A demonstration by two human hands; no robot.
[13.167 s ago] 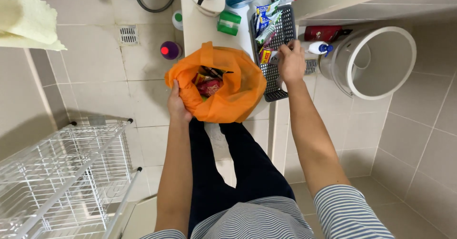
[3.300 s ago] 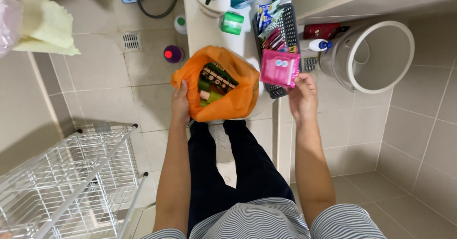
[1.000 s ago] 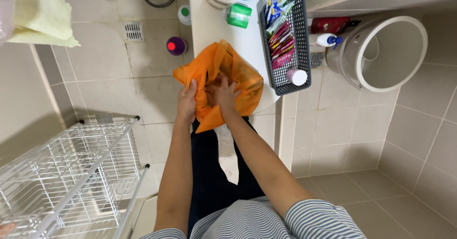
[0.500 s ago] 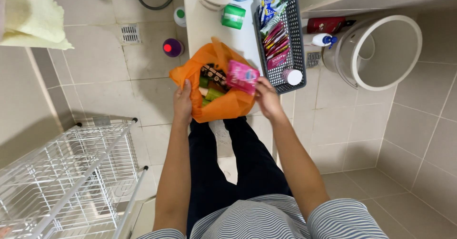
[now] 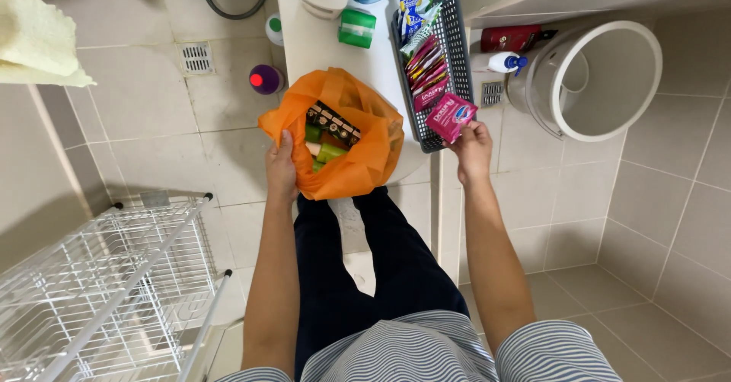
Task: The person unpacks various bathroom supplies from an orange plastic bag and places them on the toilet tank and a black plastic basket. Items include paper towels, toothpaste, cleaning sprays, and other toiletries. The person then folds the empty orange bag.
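Pink packet (image 5: 451,116) pinched in right hand (image 5: 472,148) at basket (image 5: 455,39); bag (image 5: 358,142), gripped by left hand (image 5: 281,170), holds more items.

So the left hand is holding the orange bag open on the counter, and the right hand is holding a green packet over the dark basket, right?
Not quite: the packet in the right hand is pink, not green, as the head view shows. The rest holds: the left hand holds the orange bag open on the counter, and the packet is at the near end of the dark basket.
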